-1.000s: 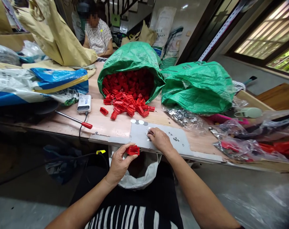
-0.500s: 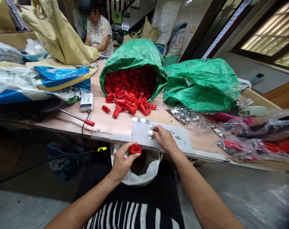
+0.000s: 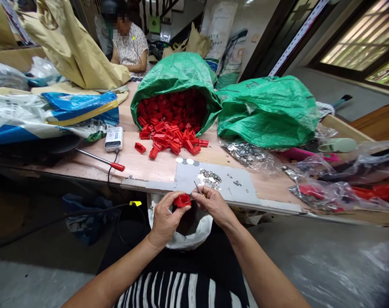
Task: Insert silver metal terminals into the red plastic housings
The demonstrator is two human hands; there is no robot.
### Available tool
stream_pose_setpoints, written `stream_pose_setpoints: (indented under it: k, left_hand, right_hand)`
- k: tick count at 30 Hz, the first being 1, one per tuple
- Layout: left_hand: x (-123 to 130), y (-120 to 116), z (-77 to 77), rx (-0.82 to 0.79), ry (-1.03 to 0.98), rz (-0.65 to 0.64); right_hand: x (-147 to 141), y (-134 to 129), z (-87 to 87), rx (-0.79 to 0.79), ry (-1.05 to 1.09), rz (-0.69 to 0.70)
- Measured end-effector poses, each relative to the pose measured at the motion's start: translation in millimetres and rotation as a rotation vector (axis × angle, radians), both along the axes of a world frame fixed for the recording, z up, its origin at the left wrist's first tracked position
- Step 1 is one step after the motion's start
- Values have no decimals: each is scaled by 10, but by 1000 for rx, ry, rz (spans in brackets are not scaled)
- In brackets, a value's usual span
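Note:
A red plastic housing point(image 3: 182, 200) is pinched between the thumb and fingers of my left hand point(image 3: 165, 218), above an open white sack point(image 3: 202, 231). Close to its right side, my right hand point(image 3: 213, 205) is closed on a thin metal tool point(image 3: 197, 186) that points up and left. Whether its fingertips also hold a small part is too small to tell. Small shiny metal pieces point(image 3: 209, 179) lie on a grey sheet point(image 3: 226, 192) at the table edge. Behind them, red housings point(image 3: 170, 137) spill from a green sack point(image 3: 178, 70).
Another green sack point(image 3: 268, 111) and plastic bags of metal parts point(image 3: 249, 155) lie to the right. A white power bank point(image 3: 113, 139) and a red-handled rod point(image 3: 101, 160) are at left. A person point(image 3: 130, 47) sits across the table.
My right hand has moved from the metal pieces, left and down to beside the red housing, uncovering the pile. My left hand still holds the housing. The view has shifted slightly.

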State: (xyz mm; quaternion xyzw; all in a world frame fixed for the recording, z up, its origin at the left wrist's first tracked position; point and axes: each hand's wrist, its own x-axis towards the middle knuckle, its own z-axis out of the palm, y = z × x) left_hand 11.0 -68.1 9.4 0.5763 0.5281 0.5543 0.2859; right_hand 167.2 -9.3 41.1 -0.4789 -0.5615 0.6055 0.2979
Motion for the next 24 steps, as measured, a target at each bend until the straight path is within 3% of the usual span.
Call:
stream_pose_setpoints:
  k: [13, 24]
  left_hand:
    - [38, 15, -3, 122, 95, 30]
    - [28, 4, -4, 229, 149, 45]
  right_hand:
    - [-46, -105, -178, 114, 30, -145]
    - [-131, -145, -230, 135, 9, -163]
